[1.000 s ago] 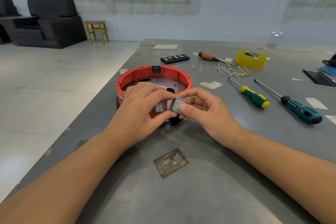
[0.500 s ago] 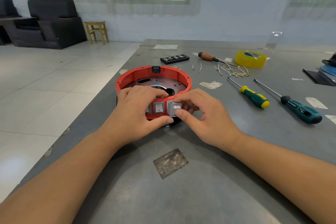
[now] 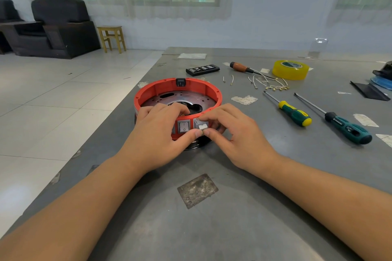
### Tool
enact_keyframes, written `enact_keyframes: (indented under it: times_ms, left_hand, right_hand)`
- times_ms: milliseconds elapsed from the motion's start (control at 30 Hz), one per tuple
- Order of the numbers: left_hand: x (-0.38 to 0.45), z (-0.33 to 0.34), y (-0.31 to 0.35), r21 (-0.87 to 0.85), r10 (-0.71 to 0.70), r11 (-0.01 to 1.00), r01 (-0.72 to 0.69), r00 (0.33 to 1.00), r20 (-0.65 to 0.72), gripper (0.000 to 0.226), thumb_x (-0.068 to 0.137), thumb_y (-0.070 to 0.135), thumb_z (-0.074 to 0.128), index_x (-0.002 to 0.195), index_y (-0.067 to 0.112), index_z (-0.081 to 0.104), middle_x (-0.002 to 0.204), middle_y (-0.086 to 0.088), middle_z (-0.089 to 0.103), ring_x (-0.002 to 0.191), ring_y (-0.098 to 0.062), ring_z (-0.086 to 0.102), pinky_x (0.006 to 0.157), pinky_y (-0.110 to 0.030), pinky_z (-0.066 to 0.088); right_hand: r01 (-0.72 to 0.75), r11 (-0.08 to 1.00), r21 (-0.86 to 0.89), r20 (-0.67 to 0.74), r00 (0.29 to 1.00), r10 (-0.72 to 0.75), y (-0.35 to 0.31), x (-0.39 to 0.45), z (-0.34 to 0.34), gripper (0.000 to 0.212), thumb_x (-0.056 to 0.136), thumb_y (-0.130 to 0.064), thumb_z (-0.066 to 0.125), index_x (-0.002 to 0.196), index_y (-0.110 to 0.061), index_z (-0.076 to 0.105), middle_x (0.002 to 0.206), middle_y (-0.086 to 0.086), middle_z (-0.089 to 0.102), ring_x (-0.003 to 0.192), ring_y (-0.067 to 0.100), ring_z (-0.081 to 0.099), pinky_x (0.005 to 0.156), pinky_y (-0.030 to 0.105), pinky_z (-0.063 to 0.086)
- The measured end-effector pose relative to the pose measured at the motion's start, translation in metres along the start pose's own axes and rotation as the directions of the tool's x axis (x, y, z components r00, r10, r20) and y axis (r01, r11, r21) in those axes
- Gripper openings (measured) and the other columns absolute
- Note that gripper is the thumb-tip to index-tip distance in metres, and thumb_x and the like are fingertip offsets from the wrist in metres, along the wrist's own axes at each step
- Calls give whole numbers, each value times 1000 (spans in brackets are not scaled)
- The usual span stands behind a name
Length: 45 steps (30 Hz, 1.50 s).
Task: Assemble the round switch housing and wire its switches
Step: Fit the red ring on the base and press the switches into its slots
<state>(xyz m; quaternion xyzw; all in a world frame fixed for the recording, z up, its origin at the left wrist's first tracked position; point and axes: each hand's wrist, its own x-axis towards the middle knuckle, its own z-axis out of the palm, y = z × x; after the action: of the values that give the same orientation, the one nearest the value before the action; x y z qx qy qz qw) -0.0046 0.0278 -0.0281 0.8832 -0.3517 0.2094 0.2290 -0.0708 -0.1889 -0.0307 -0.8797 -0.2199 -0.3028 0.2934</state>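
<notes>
Both hands (image 3: pixel 157 133) pinch switch (image 3: pixel 201 126) at housing (image 3: pixel 148 91) rim.

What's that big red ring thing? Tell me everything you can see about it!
The round switch housing is a red ring that looks like plastic, lying flat on the grey table over a shiny metal plate with holes. A black socket sits in its far wall. Its near wall holds a grey rocker switch. The left hand grips the near rim, while the right hand pinches a second switch at the wall.

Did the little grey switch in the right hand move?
Yes. The grey switch went from held off the red housing into its front wall, beside the seated switch.
</notes>
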Motion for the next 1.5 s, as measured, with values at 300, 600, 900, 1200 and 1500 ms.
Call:
enact_keyframes:
  times_ms: [300,600,900,1200,1500]
  left_hand:
    - [1,0,-1,-3,13,1000,-13,1000,5,55,94,77,41,125,36,59,115,21,63,112,-7,55,106,-40,33]
    - [2,1,-3,-11,35,999,-35,999,-10,53,93,75,40,125,36,58,110,24,56,108,-6,53,101,-33,27]
    - [2,2,4,-16,-9,1000,8,999,-45,45,90,66,41,118,36,60,103,20,58,99,-6,52,97,-33,27]
    - [1,0,4,-45,-37,998,34,998,-50,35,83,66,44,107,43,52,101,21,52,102,-1,41,100,-29,22]
    - [-2,-8,-12,-175,37,984,-28,998,48,37,77,63,50,109,46,55,113,23,49,115,21,26,97,-15,26]
  right_hand:
    - [-5,1000,5,-11,1000,5,0,0,1,26,98,-16,68,123,-18,68,115,-4,60,96,7,59,83,33,55]
    - [-37,999,13,-13,999,37,0,2,4,26,97,-16,69,122,-17,68,111,-7,58,93,9,61,79,33,55]
    - [-115,987,-111,8,993,117,5,5,3,46,96,-42,66,137,-26,56,142,-11,43,114,3,52,87,20,53]
    - [-126,985,-114,118,983,140,7,6,-1,46,97,-39,63,140,-24,55,137,-10,45,110,-1,48,95,20,45]
    - [-43,993,-107,22,999,45,0,4,-4,26,92,-24,71,116,-15,68,112,-5,61,86,-5,50,78,21,41]
